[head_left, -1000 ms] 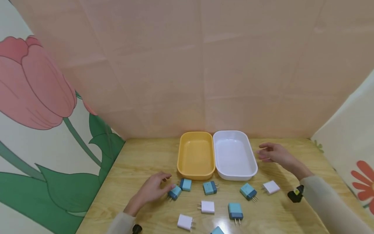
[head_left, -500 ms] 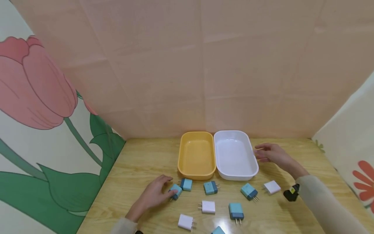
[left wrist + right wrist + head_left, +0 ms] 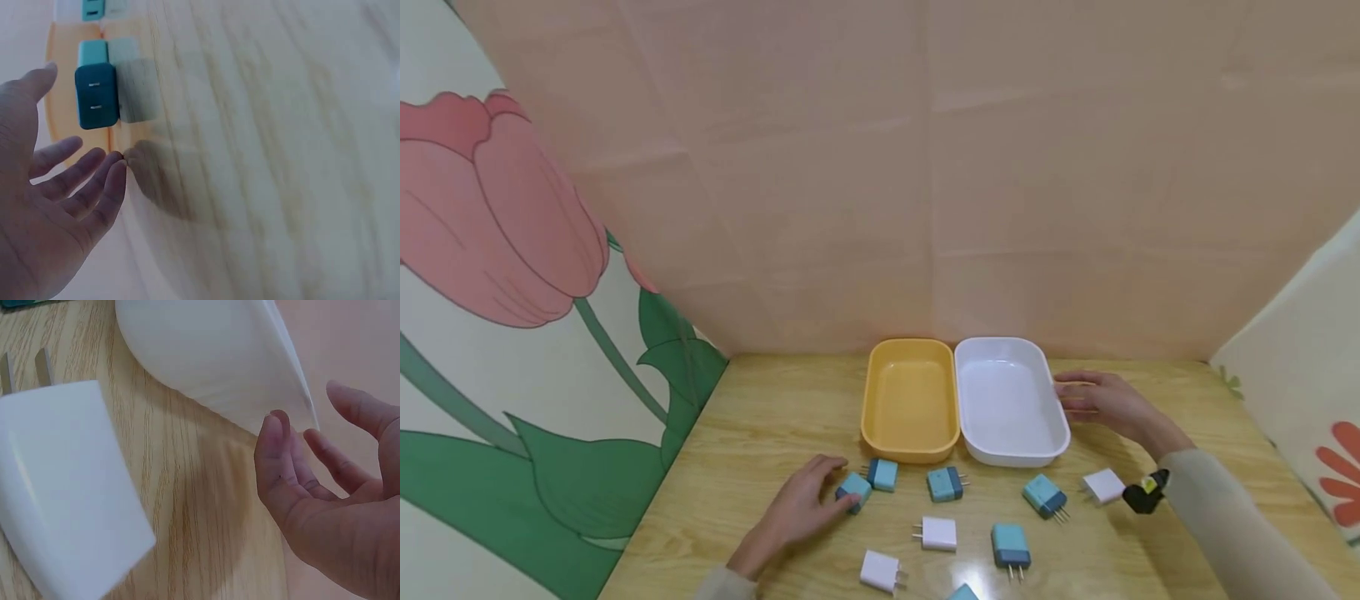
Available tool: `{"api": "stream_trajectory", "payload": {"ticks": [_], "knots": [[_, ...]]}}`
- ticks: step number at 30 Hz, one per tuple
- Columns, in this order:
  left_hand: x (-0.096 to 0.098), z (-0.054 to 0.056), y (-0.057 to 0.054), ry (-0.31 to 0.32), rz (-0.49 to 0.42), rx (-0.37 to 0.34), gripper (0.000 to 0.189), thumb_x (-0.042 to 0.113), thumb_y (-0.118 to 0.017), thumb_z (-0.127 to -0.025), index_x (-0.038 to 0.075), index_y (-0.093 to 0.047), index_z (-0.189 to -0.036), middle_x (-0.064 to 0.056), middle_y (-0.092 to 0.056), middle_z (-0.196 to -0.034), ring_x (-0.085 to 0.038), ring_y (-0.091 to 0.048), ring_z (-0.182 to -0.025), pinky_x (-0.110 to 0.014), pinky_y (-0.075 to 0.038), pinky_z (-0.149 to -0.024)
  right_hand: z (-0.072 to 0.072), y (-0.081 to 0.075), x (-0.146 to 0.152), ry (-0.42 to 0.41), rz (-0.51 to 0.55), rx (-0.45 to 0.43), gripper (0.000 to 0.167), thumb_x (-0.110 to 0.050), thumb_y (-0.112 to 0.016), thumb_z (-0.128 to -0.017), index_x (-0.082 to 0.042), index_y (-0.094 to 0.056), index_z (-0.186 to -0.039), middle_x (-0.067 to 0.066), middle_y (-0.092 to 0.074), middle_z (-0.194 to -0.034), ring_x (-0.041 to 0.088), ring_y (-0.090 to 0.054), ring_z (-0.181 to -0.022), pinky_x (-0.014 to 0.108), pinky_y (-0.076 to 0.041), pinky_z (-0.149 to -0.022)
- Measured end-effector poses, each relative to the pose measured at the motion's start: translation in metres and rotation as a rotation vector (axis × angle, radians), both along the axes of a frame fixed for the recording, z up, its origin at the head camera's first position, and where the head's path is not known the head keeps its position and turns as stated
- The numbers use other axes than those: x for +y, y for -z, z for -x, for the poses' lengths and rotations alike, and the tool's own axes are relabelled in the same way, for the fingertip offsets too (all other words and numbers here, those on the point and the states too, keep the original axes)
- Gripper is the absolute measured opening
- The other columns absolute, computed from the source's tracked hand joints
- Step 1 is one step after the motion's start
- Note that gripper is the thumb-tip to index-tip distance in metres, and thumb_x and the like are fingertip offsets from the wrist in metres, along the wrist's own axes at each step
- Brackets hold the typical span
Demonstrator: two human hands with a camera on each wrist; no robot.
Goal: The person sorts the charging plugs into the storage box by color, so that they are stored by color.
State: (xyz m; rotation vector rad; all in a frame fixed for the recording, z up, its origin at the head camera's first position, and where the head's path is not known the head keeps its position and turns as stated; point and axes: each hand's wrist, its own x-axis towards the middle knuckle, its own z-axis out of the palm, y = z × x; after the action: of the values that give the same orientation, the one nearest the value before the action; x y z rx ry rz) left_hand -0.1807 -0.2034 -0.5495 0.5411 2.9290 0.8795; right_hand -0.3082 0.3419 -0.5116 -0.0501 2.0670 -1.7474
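Observation:
In the head view my left hand (image 3: 805, 504) hovers low over the table, fingers loosely bent, thumb beside a two-tone blue plug charger (image 3: 854, 492). The left wrist view shows a blue charger (image 3: 97, 94) beyond the gap between thumb and fingers, not gripped. My right hand (image 3: 1112, 404) is at the right side of a white tray (image 3: 1012, 458), its fingertips at or touching the wall; exact contact is unclear. In the right wrist view that hand's fingers (image 3: 272, 456) are loosely curved by the tray, holding nothing.
A yellow tray (image 3: 910, 454) stands left of the white one. Blue chargers (image 3: 882, 474), (image 3: 945, 483), (image 3: 1045, 496), (image 3: 1011, 546) and white chargers (image 3: 938, 533), (image 3: 880, 571), (image 3: 1103, 486) lie scattered in front. A pinkish cloth wall (image 3: 820, 208) rises behind the table.
The right hand has moved slightly left, up to the white tray's side. The left hand has shifted a little right, and the blue charger beside its thumb looks slightly turned.

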Motion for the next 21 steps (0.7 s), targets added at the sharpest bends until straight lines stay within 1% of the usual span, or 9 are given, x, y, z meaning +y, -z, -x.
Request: {"api": "stream_trajectory", "payload": {"ticks": [7, 11, 16, 21], "knots": [[-0.001, -0.003, 0.001, 0.001, -0.005, -0.010, 0.072, 0.064, -0.069, -0.094, 0.014, -0.059, -0.145, 0.001, -0.067, -0.133, -0.015, -0.066, -0.116, -0.043, -0.058, -0.101, 0.003, 0.003, -0.005, 0.010, 0.023, -0.059, 0.072, -0.023, -0.066, -0.105, 0.005, -0.030, -0.160, -0.004, -0.078, -0.113, 0.009, -0.074, -0.102, 0.032, -0.063, -0.092], [-0.002, -0.006, 0.002, -0.012, -0.002, -0.015, 0.072, 0.063, -0.070, -0.093, 0.014, -0.060, -0.145, 0.000, -0.067, -0.134, -0.017, -0.066, -0.119, -0.045, -0.057, -0.103, 0.006, 0.005, -0.007, 0.014, 0.031, -0.066, 0.073, -0.023, -0.066, -0.105, 0.005, -0.028, -0.161, -0.005, -0.078, -0.112, 0.010, -0.074, -0.101, 0.032, -0.063, -0.091], [-0.003, -0.008, 0.003, -0.034, 0.013, -0.023, 0.070, 0.063, -0.071, -0.093, 0.016, -0.060, -0.144, 0.002, -0.067, -0.131, -0.014, -0.066, -0.113, -0.040, -0.059, -0.097, 0.010, 0.006, -0.008, 0.016, 0.008, -0.056, 0.076, -0.023, -0.067, -0.104, 0.007, -0.026, -0.161, -0.006, -0.078, -0.111, 0.009, -0.074, -0.100, 0.030, -0.063, -0.090], [-0.003, -0.009, 0.003, -0.052, -0.010, -0.042, 0.073, 0.063, -0.071, -0.092, 0.016, -0.058, -0.146, 0.003, -0.067, -0.130, -0.012, -0.067, -0.110, -0.034, -0.059, -0.092, 0.014, 0.007, -0.008, 0.026, 0.004, -0.055, 0.075, -0.019, -0.068, -0.103, 0.009, -0.028, -0.159, -0.006, -0.078, -0.107, 0.007, -0.073, -0.095, 0.028, -0.063, -0.087]]}}
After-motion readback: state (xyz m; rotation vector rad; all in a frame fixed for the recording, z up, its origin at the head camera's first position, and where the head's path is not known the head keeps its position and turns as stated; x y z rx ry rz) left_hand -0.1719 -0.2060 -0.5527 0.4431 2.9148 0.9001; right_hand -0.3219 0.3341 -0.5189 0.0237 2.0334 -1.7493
